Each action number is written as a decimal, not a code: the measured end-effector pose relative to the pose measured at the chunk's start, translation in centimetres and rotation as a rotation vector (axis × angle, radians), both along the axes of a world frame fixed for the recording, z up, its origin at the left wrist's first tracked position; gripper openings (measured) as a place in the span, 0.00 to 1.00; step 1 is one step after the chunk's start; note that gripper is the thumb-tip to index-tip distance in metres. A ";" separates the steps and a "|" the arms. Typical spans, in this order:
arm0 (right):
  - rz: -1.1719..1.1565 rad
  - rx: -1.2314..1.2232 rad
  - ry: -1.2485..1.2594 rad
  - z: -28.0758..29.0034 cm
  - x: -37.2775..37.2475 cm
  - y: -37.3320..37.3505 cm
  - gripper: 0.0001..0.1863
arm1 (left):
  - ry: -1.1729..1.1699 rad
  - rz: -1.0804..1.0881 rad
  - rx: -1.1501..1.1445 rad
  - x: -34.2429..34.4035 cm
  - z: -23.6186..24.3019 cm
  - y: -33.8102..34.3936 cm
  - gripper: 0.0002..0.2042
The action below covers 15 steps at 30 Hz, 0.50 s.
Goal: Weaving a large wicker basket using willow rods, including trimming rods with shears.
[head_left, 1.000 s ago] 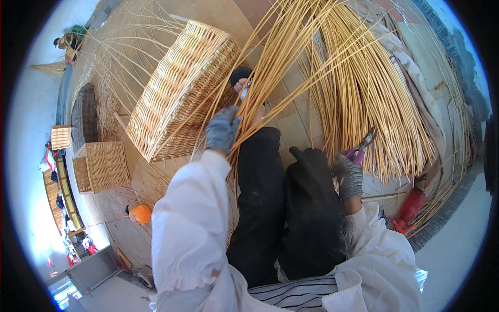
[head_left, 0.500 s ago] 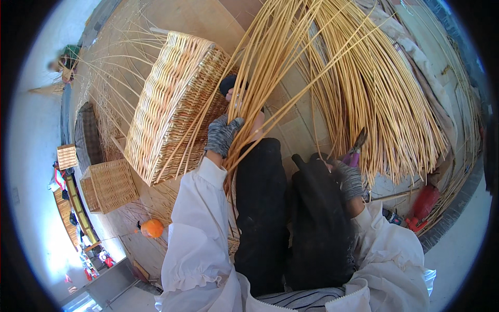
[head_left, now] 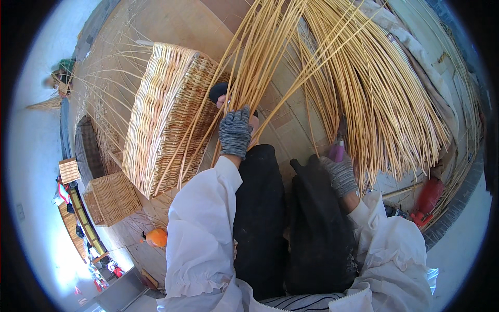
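Two gloved hands working: your left hand (head_left: 235,131) is gripping a bunch of willow rods (head_left: 260,67) fanning up from the basket (head_left: 166,114), which is lying tipped beside your left knee. Your right hand (head_left: 339,174) is closing around a pink-handled tool (head_left: 337,151). Basket walls look woven; loose rod ends are still needing work, I'd judge.
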State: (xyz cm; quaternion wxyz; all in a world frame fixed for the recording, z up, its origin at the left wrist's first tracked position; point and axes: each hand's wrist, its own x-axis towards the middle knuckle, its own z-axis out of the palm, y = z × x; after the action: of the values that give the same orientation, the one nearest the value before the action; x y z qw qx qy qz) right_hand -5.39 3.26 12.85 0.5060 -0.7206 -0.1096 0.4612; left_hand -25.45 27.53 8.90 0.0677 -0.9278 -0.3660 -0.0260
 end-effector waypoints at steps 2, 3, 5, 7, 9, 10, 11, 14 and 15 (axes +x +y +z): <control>0.042 0.015 -0.007 -0.2 -0.2 0.7 0.14 | 0.103 0.133 0.017 0.6 -0.8 0.5 0.24; 0.070 0.020 -0.035 -0.3 -0.3 0.9 0.14 | 0.095 0.200 -0.002 0.7 -1.0 0.8 0.21; 0.091 0.034 -0.048 -0.5 -0.4 1.1 0.14 | 0.093 0.318 -0.126 0.7 -1.1 1.4 0.21; 0.072 0.000 -0.019 -0.7 -0.4 1.1 0.14 | 0.076 0.349 -0.113 0.6 -0.8 1.8 0.20; 0.044 0.031 0.066 -0.8 -0.2 1.0 0.14 | 0.123 0.243 -0.054 0.5 -0.4 1.9 0.19; 0.029 0.015 0.127 -0.8 -0.2 0.9 0.14 | 0.151 0.169 -0.041 0.5 -0.1 1.8 0.19; 0.026 0.009 0.108 -0.8 -0.1 0.8 0.14 | 0.150 0.195 -0.017 0.5 0.1 1.6 0.18; 0.023 -0.037 0.095 -0.7 0.2 0.6 0.14 | 0.168 0.243 -0.037 1.0 0.3 0.8 0.16; 0.031 -0.055 0.085 -0.8 0.3 0.5 0.15 | 0.153 0.271 -0.042 1.1 0.2 0.5 0.16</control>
State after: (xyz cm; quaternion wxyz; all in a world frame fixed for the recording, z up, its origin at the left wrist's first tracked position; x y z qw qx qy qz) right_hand -5.04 3.71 12.10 0.4829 -0.7121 -0.0865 0.5023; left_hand -24.32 27.99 9.08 0.0788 -0.8704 -0.4821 0.0616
